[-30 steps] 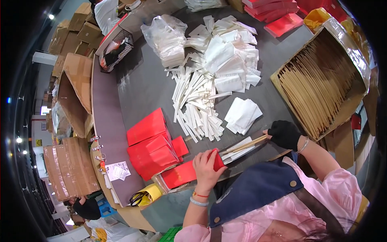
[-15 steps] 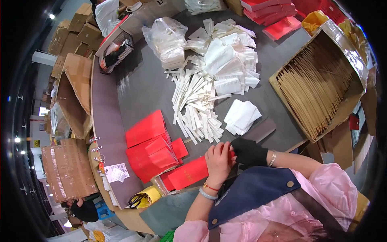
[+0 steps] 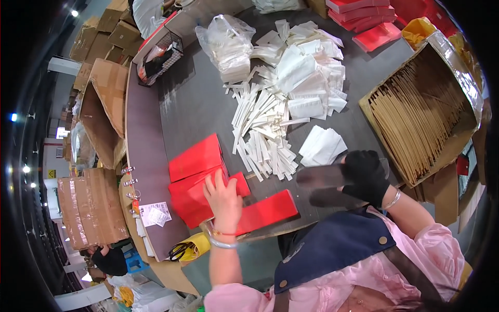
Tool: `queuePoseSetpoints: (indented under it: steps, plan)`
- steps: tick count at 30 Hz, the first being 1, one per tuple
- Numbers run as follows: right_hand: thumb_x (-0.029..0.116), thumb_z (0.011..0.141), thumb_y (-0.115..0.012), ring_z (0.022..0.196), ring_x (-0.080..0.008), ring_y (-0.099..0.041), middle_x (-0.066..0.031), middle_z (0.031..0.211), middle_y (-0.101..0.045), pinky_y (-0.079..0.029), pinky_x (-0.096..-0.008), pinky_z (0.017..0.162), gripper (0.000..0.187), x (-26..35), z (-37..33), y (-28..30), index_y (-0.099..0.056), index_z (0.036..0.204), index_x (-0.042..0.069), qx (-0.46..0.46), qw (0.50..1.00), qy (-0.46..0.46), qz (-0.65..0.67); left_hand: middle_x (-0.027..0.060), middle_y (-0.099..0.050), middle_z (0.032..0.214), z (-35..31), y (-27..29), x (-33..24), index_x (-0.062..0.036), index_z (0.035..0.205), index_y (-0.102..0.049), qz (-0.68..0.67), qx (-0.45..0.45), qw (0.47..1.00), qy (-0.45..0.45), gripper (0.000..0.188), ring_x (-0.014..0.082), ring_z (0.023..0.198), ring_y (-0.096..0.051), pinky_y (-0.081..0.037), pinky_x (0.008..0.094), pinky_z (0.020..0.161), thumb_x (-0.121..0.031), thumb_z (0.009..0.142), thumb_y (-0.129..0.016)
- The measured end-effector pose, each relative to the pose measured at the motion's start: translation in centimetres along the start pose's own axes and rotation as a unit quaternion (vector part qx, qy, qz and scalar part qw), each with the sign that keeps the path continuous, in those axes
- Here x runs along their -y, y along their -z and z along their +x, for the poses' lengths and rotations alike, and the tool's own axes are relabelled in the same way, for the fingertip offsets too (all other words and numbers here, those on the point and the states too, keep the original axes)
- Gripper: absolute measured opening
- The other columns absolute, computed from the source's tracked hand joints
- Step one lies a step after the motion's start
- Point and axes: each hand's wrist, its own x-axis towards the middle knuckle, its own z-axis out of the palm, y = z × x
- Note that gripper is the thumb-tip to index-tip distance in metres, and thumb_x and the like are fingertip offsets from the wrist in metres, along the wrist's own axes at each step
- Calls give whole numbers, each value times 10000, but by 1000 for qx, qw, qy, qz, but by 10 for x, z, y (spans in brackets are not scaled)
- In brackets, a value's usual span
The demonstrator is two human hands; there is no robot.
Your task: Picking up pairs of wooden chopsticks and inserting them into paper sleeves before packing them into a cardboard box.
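My left hand (image 3: 223,200) has its bent fingers apart, over the near edge of a stack of red paper sleeves (image 3: 195,158). Just right of it, a long red box-like packet (image 3: 267,212) lies at the table's front edge, its left end hidden behind my left hand. My right hand (image 3: 365,177), in a black fingerless glove, is closed on a dark grey flat strip (image 3: 316,177), which is smeared by motion. Beyond the strip sits a small pile of white folded papers (image 3: 322,146). Narrow white strips (image 3: 262,130) are heaped left of that pile.
A carton of upright brown cardboard pieces (image 3: 410,119) stands on the right. White paper packets (image 3: 306,78) and a clear bag (image 3: 228,49) fill the far middle. Red stacks (image 3: 361,13) lie at the back right. A wire basket (image 3: 160,58) hangs on the left edge, above a yellow pouch (image 3: 192,247).
My left hand has moved left from the long red packet to the stack of red sleeves. My right hand has moved right, off the packet, and now grips the dark grey strip.
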Motion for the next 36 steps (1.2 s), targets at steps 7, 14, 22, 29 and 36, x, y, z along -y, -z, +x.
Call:
queuePoseSetpoints:
  steps: [7, 14, 22, 29, 36]
  plan:
    - [444, 604, -797, 955, -280, -535, -91, 1013, -562, -349, -437, 888, 621, 17, 6, -5, -569, 1061, 90, 21, 998, 49, -35, 163, -431, 1387, -43, -88, -76, -52, 1388, -424, -114, -25, 958, 263, 976, 363, 1325, -337, -160, 625, 1092, -540, 640, -815]
    - [461, 607, -785, 977, -280, -539, -103, 1031, -565, -368, -453, 873, 657, 19, 11, -21, -577, 1100, 80, 86, 991, 85, -50, 157, -423, 1392, -49, -89, -69, -24, 1394, -402, -185, -27, 944, 273, 1013, 345, 1338, -325, -139, 610, 1105, -541, 632, -824]
    - [541, 668, -740, 1072, -297, -524, -101, 1143, -585, -361, -467, 904, 682, 55, 33, -53, -591, 1167, 100, 44, 981, 161, 94, 147, -573, 1193, -23, -94, -52, -63, 1244, -570, -215, -52, 961, 167, 629, 337, 1170, -483, -326, 494, 1016, -400, 749, -762]
    - [155, 670, -792, 1060, -333, -559, -129, 1086, -610, -434, -402, 904, 462, -44, -5, 12, -625, 1091, 65, -187, 980, -27, 57, 116, -645, 783, 42, -101, -34, -58, 806, -643, -83, -64, 979, 173, 176, 325, 752, -616, -464, 441, 696, -225, 808, -696]
    - [145, 833, -690, 1050, -327, -586, -171, 1129, -604, -464, -385, 908, 349, -184, -105, 42, -590, 1141, 13, -334, 908, -246, -54, 141, -618, 747, 46, -85, -63, -45, 786, -616, -136, -84, 979, 127, 159, 342, 728, -606, -472, 434, 666, -186, 854, -645]
